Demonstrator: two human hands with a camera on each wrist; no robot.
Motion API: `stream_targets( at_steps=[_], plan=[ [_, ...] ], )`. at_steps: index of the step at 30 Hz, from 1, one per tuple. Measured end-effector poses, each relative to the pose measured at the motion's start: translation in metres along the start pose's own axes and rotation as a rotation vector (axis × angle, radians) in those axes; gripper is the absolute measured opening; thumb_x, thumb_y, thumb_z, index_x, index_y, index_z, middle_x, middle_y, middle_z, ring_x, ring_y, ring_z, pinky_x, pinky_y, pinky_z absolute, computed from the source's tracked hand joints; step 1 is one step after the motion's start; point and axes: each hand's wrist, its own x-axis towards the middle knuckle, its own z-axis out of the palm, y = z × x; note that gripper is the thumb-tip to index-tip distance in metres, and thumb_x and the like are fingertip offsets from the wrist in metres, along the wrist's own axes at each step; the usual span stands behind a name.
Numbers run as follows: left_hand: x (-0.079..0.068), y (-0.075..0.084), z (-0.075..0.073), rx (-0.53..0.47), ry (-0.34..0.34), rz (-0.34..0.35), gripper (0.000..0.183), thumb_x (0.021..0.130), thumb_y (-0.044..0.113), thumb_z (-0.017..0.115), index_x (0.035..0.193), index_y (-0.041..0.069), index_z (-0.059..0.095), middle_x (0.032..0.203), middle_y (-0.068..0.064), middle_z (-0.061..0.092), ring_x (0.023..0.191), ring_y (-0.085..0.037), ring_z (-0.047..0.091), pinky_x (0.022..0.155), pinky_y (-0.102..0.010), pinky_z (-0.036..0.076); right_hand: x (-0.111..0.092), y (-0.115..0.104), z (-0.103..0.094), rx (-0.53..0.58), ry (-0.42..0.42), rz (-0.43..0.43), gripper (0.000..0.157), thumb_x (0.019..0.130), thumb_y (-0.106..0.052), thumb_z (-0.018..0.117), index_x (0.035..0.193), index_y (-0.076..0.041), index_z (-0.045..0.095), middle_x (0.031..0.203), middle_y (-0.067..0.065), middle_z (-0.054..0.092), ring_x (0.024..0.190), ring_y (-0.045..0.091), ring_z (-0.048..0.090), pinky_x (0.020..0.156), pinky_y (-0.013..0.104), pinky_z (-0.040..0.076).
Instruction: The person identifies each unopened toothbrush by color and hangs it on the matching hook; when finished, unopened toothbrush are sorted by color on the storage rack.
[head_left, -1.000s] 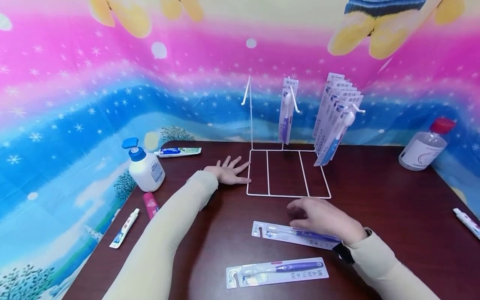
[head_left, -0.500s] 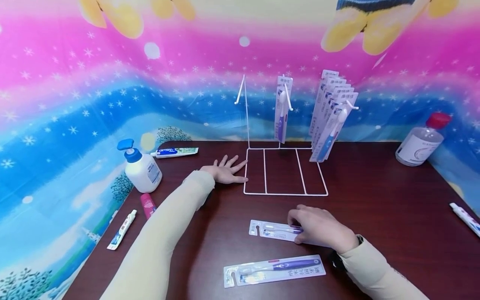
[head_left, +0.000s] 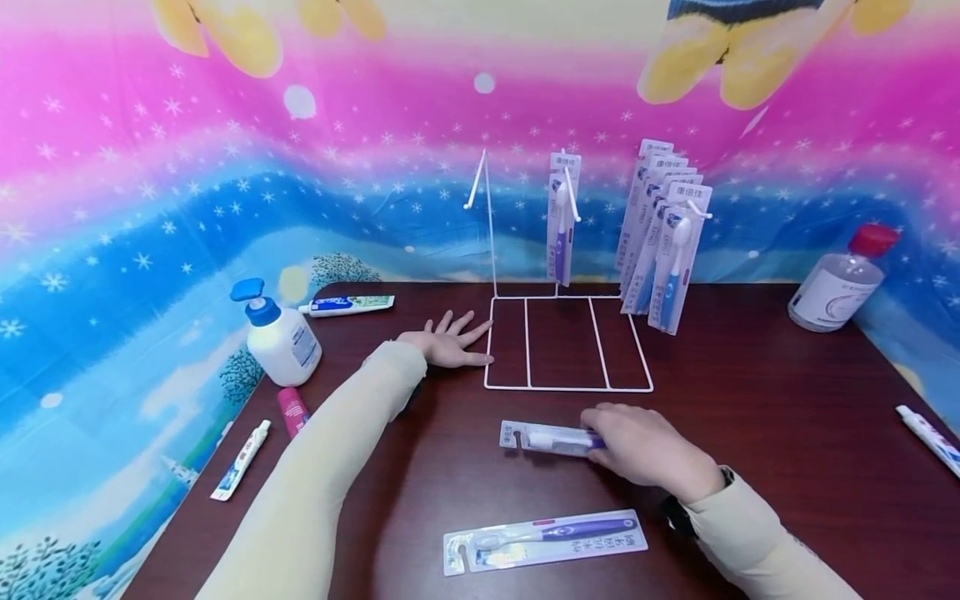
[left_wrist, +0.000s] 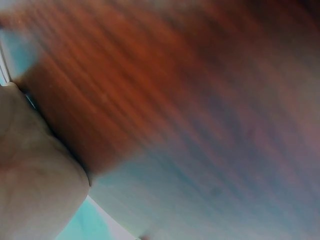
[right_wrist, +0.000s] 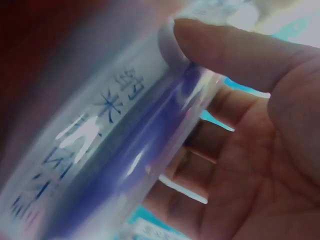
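Observation:
My right hand (head_left: 648, 450) pinches a packaged purple toothbrush (head_left: 558, 440) between thumb and fingers, its hooked card end pointing left. In the right wrist view the purple handle (right_wrist: 140, 145) shows through the clear blister, thumb on one side and fingers on the other. My left hand (head_left: 448, 342) rests with spread fingers on the table, fingertips at the left side of the white wire rack (head_left: 528, 342). Another packaged purple toothbrush (head_left: 547, 542) lies near the front. On the rack, packaged toothbrushes (head_left: 561, 225) hang from the middle hook, and several more (head_left: 675, 267) from the right one.
The rack's left hook (head_left: 476, 182) holds nothing. On the left stand a pump bottle (head_left: 281, 342), a toothpaste tube (head_left: 348, 305), a pink tube (head_left: 292, 410) and a small white tube (head_left: 242, 460). A red-capped bottle (head_left: 840, 283) and another tube (head_left: 930, 437) are at right.
My right hand has closed on the rear toothbrush pack and tilted it up slightly. The front pack on the right hook has swung to face forward. My left hand stays at the rack.

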Motion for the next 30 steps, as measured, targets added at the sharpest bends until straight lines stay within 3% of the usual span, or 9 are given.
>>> stream_targets(
  at_steps=[8, 14, 19, 30],
  plan=[
    [-0.002, 0.002, -0.004, 0.022, -0.003, -0.014, 0.085, 0.071, 0.085, 0.029, 0.14, 0.051, -0.007, 0.151, 0.009, -0.016, 0.136, -0.029, -0.018, 0.104, -0.055, -0.008, -0.003, 0.005, -0.033, 0.115, 0.251, 0.036, 0.017, 0.079, -0.018, 0.07, 0.083, -0.019, 0.054, 0.067, -0.009, 0.05, 0.056, 0.01, 0.045, 0.047, 0.028, 0.035],
    [0.006, -0.004, 0.001, 0.023, -0.006, -0.026, 0.085, 0.069, 0.087, 0.029, 0.138, 0.055, -0.008, 0.15, 0.012, -0.018, 0.135, -0.026, -0.02, 0.104, -0.056, -0.008, -0.007, 0.001, -0.056, 0.291, 0.398, 0.109, 0.029, 0.083, -0.02, 0.07, 0.107, -0.011, 0.056, 0.09, 0.01, 0.066, 0.063, 0.015, 0.059, 0.05, 0.029, 0.049],
    [0.001, -0.004, 0.002, 0.008, 0.0, -0.012, 0.085, 0.07, 0.086, 0.03, 0.14, 0.052, -0.006, 0.151, 0.01, -0.016, 0.136, -0.029, -0.018, 0.103, -0.057, -0.009, -0.003, 0.001, -0.071, 0.403, 0.436, 0.135, 0.045, 0.087, -0.024, 0.065, 0.126, -0.011, 0.05, 0.111, 0.017, 0.062, 0.078, 0.028, 0.066, 0.058, 0.042, 0.053],
    [0.011, -0.009, 0.006, 0.002, 0.011, -0.022, 0.088, 0.063, 0.091, 0.027, 0.136, 0.057, -0.008, 0.15, 0.014, -0.018, 0.135, -0.026, -0.022, 0.104, -0.055, -0.009, 0.026, 0.001, -0.099, 0.482, 0.428, 0.123, 0.049, 0.086, -0.028, 0.065, 0.128, -0.012, 0.048, 0.117, 0.013, 0.058, 0.086, 0.027, 0.064, 0.065, 0.047, 0.052]
  ],
)
